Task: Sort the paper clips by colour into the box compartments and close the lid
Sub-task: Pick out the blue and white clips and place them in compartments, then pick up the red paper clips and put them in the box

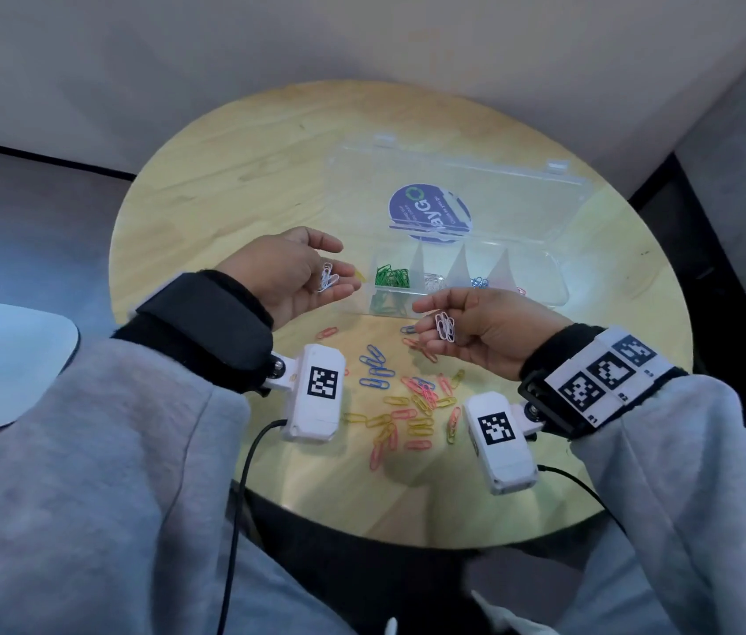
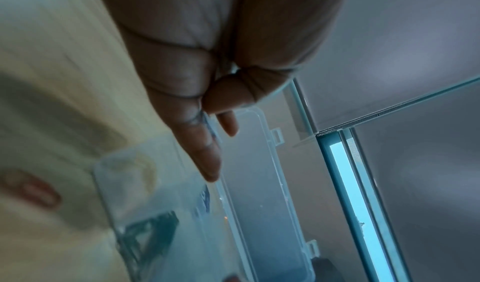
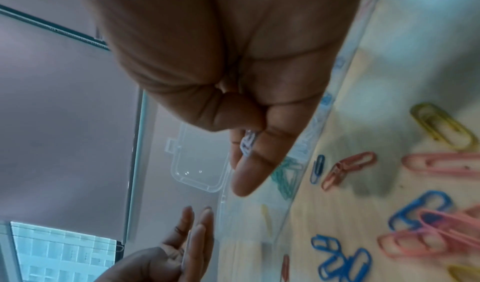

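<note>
A clear compartment box (image 1: pixel 559 293) stands on the round wooden table (image 1: pixel 224 176), its lid (image 1: pixel 499 185) lying open behind it. Green clips (image 1: pixel 392 277) fill the leftmost compartment; white, blue and pink ones show in the others. My left hand (image 1: pixel 346 267) hovers palm up left of the box, and a few white clips (image 1: pixel 327 278) lie on its relaxed fingers. My right hand (image 1: pixel 419 326), in front of the box, pinches several white clips (image 1: pixel 444 326) between thumb and curled fingers; the same white clips (image 3: pixel 248 143) show in the right wrist view. The left wrist view is blurred.
Loose pink, yellow and blue clips (image 1: pixel 412 405) lie scattered on the table between my wrists, with a row of blue clips (image 1: pixel 375 366) at their left. A pale rounded surface (image 1: pixel 4 359) sits left of the table. The table's near edge is just below the wrist cameras.
</note>
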`<act>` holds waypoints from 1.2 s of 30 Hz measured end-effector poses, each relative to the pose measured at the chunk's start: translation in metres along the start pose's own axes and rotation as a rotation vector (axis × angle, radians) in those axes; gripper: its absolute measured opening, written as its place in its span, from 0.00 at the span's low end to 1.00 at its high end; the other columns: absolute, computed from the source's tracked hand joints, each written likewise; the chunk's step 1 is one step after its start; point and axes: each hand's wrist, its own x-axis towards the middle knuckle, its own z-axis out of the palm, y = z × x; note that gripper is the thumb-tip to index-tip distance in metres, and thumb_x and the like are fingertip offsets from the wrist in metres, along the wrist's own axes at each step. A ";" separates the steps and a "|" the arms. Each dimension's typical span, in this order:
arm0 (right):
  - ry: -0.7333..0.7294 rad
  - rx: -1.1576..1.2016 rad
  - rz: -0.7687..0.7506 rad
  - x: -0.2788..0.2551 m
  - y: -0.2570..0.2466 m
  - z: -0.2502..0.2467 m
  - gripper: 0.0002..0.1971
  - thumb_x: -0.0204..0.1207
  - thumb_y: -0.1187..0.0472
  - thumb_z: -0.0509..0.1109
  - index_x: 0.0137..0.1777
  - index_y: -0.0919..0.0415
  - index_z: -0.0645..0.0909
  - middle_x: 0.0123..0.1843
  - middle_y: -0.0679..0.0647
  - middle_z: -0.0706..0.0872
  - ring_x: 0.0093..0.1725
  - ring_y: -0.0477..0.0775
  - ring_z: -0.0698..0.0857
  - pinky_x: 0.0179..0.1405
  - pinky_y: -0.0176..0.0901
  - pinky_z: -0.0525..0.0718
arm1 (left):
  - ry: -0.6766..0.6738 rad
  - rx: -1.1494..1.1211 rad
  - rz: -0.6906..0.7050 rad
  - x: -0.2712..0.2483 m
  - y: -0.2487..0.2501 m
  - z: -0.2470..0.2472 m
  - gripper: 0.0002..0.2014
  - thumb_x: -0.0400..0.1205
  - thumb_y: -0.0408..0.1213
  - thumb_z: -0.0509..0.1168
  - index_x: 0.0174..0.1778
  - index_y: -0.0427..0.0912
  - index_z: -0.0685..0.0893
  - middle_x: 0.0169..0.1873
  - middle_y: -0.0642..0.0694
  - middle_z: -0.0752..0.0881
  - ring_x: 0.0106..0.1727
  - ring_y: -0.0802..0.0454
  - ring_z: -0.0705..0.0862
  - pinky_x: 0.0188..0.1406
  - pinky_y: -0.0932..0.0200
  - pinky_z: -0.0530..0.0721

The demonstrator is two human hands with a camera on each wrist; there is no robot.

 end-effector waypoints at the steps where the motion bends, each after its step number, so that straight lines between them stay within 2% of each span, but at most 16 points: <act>1: 0.008 0.024 -0.011 -0.001 -0.003 -0.002 0.23 0.73 0.87 0.45 0.47 0.67 0.78 0.38 0.60 0.82 0.28 0.47 0.87 0.31 0.32 0.88 | -0.015 -0.023 0.008 0.001 0.000 0.004 0.24 0.75 0.10 0.39 0.43 0.38 0.75 0.42 0.36 0.81 0.42 0.44 0.86 0.40 0.62 0.88; 4: 0.029 0.065 -0.058 -0.003 -0.012 -0.007 0.22 0.74 0.86 0.46 0.48 0.67 0.78 0.38 0.61 0.83 0.26 0.47 0.87 0.31 0.32 0.88 | -0.059 -0.081 0.024 0.004 -0.001 0.020 0.25 0.76 0.10 0.40 0.44 0.40 0.76 0.44 0.36 0.82 0.43 0.46 0.86 0.44 0.61 0.87; 7: 0.101 0.084 -0.120 0.000 -0.022 -0.012 0.19 0.76 0.85 0.48 0.48 0.67 0.78 0.38 0.62 0.83 0.27 0.48 0.88 0.34 0.33 0.88 | -0.075 -0.112 0.035 0.008 -0.001 0.036 0.23 0.78 0.11 0.43 0.43 0.41 0.76 0.46 0.37 0.81 0.44 0.47 0.85 0.44 0.62 0.87; 11: 0.203 0.101 -0.158 0.007 -0.031 -0.026 0.19 0.75 0.85 0.47 0.48 0.69 0.76 0.43 0.65 0.82 0.40 0.55 0.87 0.36 0.34 0.90 | -0.112 -0.138 0.030 0.014 -0.003 0.057 0.20 0.80 0.14 0.46 0.43 0.41 0.76 0.49 0.35 0.81 0.48 0.45 0.85 0.50 0.60 0.85; 15: 0.230 0.140 -0.136 0.013 -0.033 -0.036 0.20 0.74 0.85 0.46 0.53 0.71 0.76 0.48 0.67 0.81 0.48 0.59 0.85 0.41 0.37 0.89 | -0.176 -0.200 -0.009 0.019 -0.007 0.073 0.16 0.79 0.17 0.47 0.44 0.40 0.76 0.54 0.33 0.77 0.55 0.42 0.81 0.55 0.59 0.82; 19: 0.200 0.146 -0.128 0.019 -0.032 -0.040 0.21 0.75 0.83 0.49 0.63 0.70 0.73 0.54 0.65 0.80 0.55 0.58 0.81 0.47 0.37 0.87 | -0.294 -0.283 -0.005 0.021 -0.011 0.078 0.16 0.76 0.21 0.46 0.46 0.40 0.75 0.53 0.37 0.70 0.54 0.46 0.72 0.51 0.62 0.78; 21: 0.186 0.150 -0.131 0.021 -0.031 -0.040 0.22 0.77 0.82 0.50 0.68 0.69 0.71 0.60 0.66 0.79 0.57 0.57 0.81 0.53 0.38 0.84 | -0.365 -0.353 -0.013 0.021 -0.011 0.080 0.16 0.73 0.25 0.48 0.49 0.41 0.76 0.60 0.36 0.70 0.61 0.47 0.71 0.55 0.61 0.77; 22: 0.181 0.151 -0.131 0.022 -0.031 -0.040 0.23 0.77 0.82 0.49 0.70 0.70 0.70 0.62 0.66 0.78 0.60 0.58 0.81 0.55 0.39 0.83 | -0.385 -0.366 -0.020 0.020 -0.011 0.080 0.17 0.73 0.25 0.49 0.51 0.41 0.77 0.68 0.35 0.69 0.70 0.47 0.70 0.60 0.59 0.75; 23: 0.172 0.146 -0.131 0.021 -0.031 -0.040 0.24 0.77 0.82 0.49 0.71 0.70 0.69 0.63 0.66 0.78 0.62 0.59 0.80 0.56 0.40 0.82 | -0.398 -0.369 -0.026 0.020 -0.011 0.080 0.18 0.71 0.26 0.51 0.52 0.41 0.78 0.75 0.33 0.65 0.79 0.46 0.64 0.65 0.58 0.73; 24: 0.161 0.135 -0.131 0.021 -0.030 -0.040 0.25 0.77 0.83 0.48 0.72 0.70 0.69 0.64 0.65 0.78 0.64 0.59 0.79 0.56 0.40 0.82 | -0.406 -0.357 -0.028 0.019 -0.012 0.080 0.20 0.67 0.27 0.52 0.53 0.42 0.79 0.79 0.32 0.60 0.83 0.45 0.58 0.67 0.57 0.70; 26: 0.144 0.096 -0.139 0.019 -0.030 -0.042 0.25 0.75 0.83 0.48 0.67 0.69 0.74 0.63 0.63 0.79 0.65 0.58 0.79 0.57 0.39 0.81 | -0.409 -0.314 -0.021 0.019 -0.013 0.080 0.23 0.64 0.28 0.52 0.53 0.43 0.80 0.80 0.33 0.58 0.84 0.45 0.55 0.70 0.57 0.68; 28: 0.141 0.055 -0.164 0.015 -0.031 -0.044 0.21 0.75 0.83 0.50 0.56 0.65 0.79 0.58 0.61 0.81 0.61 0.56 0.81 0.56 0.38 0.81 | -0.376 -0.225 0.022 0.021 -0.012 0.078 0.20 0.65 0.29 0.53 0.51 0.44 0.80 0.74 0.37 0.68 0.77 0.48 0.67 0.70 0.57 0.70; 29: 0.141 0.037 -0.183 0.013 -0.031 -0.045 0.19 0.76 0.82 0.52 0.52 0.63 0.80 0.55 0.60 0.82 0.57 0.55 0.83 0.54 0.37 0.83 | -0.348 -0.160 0.052 0.021 -0.010 0.076 0.19 0.65 0.28 0.53 0.49 0.44 0.80 0.66 0.40 0.74 0.70 0.49 0.73 0.67 0.58 0.73; 31: 0.143 -0.010 -0.222 0.008 -0.033 -0.047 0.16 0.76 0.79 0.55 0.48 0.62 0.80 0.47 0.58 0.84 0.47 0.53 0.84 0.45 0.36 0.86 | -0.288 0.010 0.111 0.020 -0.005 0.071 0.15 0.67 0.25 0.55 0.45 0.43 0.79 0.51 0.42 0.80 0.53 0.49 0.82 0.53 0.61 0.80; 34: 0.161 -0.151 -0.254 0.001 -0.032 -0.047 0.14 0.77 0.77 0.58 0.43 0.61 0.80 0.40 0.56 0.84 0.36 0.51 0.84 0.32 0.35 0.85 | -0.229 0.377 0.169 0.017 -0.005 0.060 0.14 0.77 0.21 0.54 0.42 0.45 0.78 0.35 0.45 0.82 0.30 0.56 0.82 0.26 0.69 0.79; 36: 0.183 -0.295 -0.256 -0.001 -0.028 -0.046 0.13 0.76 0.77 0.60 0.40 0.60 0.79 0.36 0.56 0.83 0.31 0.49 0.82 0.28 0.34 0.81 | -0.270 0.727 0.170 0.014 -0.011 0.052 0.09 0.76 0.27 0.59 0.41 0.47 0.79 0.31 0.48 0.81 0.23 0.60 0.80 0.22 0.70 0.77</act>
